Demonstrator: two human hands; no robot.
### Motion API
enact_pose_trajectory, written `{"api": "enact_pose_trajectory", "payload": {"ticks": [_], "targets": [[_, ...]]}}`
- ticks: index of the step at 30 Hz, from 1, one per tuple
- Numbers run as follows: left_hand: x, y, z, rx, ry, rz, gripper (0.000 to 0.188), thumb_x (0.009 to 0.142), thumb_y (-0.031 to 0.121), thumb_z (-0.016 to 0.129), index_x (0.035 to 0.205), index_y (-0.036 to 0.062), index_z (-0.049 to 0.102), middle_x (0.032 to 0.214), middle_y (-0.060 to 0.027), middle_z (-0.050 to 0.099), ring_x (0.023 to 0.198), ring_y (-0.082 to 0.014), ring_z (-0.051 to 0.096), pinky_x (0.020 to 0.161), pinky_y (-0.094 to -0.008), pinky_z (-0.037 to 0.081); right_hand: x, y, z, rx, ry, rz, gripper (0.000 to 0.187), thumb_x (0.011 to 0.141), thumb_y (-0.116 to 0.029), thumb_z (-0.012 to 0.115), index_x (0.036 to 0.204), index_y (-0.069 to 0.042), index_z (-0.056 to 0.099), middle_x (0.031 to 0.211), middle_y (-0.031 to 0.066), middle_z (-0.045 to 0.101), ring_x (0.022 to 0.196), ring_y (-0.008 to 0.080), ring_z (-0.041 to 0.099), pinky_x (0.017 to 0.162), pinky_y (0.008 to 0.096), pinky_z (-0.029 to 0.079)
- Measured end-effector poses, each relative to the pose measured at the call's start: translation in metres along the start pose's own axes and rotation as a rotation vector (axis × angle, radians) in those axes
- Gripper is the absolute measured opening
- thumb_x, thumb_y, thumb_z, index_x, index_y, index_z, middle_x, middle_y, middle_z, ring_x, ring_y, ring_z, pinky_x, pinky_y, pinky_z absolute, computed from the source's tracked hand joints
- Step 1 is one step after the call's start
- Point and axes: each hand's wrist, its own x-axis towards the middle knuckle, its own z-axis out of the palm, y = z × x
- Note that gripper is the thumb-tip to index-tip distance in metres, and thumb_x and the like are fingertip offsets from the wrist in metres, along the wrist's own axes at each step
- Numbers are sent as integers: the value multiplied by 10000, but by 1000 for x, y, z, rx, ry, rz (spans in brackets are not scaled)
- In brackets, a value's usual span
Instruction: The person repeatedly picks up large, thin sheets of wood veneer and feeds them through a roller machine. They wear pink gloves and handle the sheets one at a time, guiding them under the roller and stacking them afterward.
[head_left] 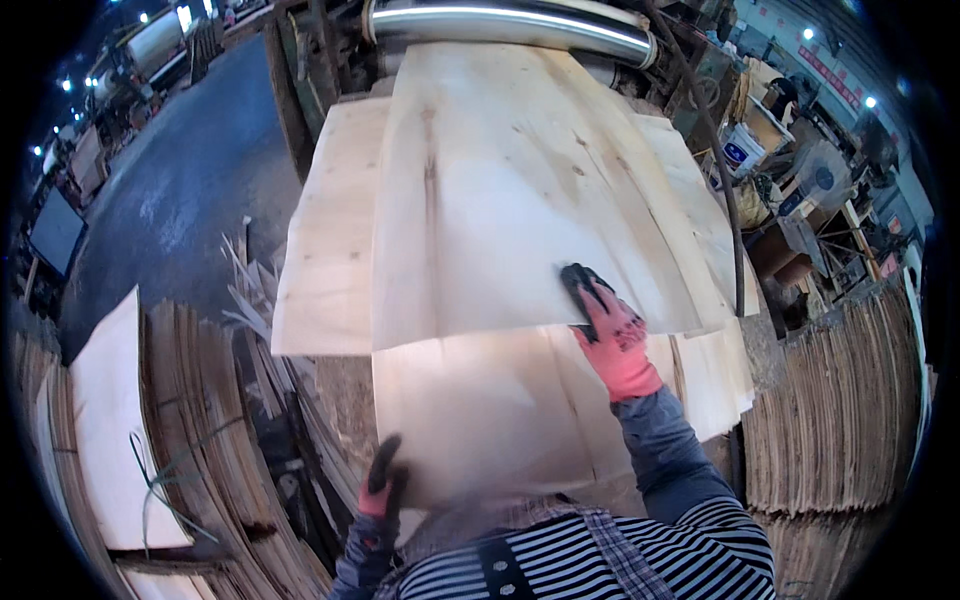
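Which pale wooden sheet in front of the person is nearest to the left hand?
The lower sheet in the picture: the left hand is at its left edge, while the large sheet lies farther forward.

1. Right hand: coral-pink glove, black fingers.
2. Left hand: pink glove, black fingers.
3. Veneer sheet under the right fingers: cream, streaked and spotted brown.
4. Lower sheet between the hands: pale tan, brown-lined.
5. Roller beyond both hands: shiny silver.
6. Stack right of the right hand: brown, finely lined.
7. Shirt below the hands: black-and-white stripes.
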Motion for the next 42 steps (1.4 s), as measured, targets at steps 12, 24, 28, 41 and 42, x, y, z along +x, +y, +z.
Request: {"api": "enact_pose_trajectory", "payload": {"ticks": [12,24,28,41,42], "targets": [[2,11,14,-27,149,-88,427,766,153,567,1165,50,456,1157,-82,485,1061,-168,441,887,-277,335,144,94,120,-225,123,66,545,758,-310,513,1231,-97,344,1229,136,372,1151,271,323,957,440,231],[-9,19,-18,85,-143,153,523,812,131,490,1268,8,265,1298,-134,309,1219,-210,249,989,-299,184,-105,-13,8,173,-465,-201,833,623,-526,588,1247,-49,311,1260,201,299,1200,355,224,995,475,123],[-15,100,-11,47,-302,232,494,805,55,461,1259,-10,277,1307,-120,298,1197,-179,278,958,-269,240,-172,-24,-7,25,-595,-194,861,577,-535,615,1230,-52,332,1254,208,302,1200,370,217,985,511,115],[-73,106,-8,-206,-627,459,643,730,79,494,1276,-50,180,1306,-224,238,1224,-280,233,973,-325,219,-233,-58,-105,305,123,249,378,788,-126,485,1104,78,450,1086,212,508,994,298,514,846,344,410],[-75,104,-16,-316,-605,248,631,754,114,482,1274,-62,171,1333,-219,183,1251,-281,166,991,-333,179,-231,-63,-100,327,105,248,374,791,-139,476,1094,79,454,1090,220,501,995,305,512,848,348,409]]}}
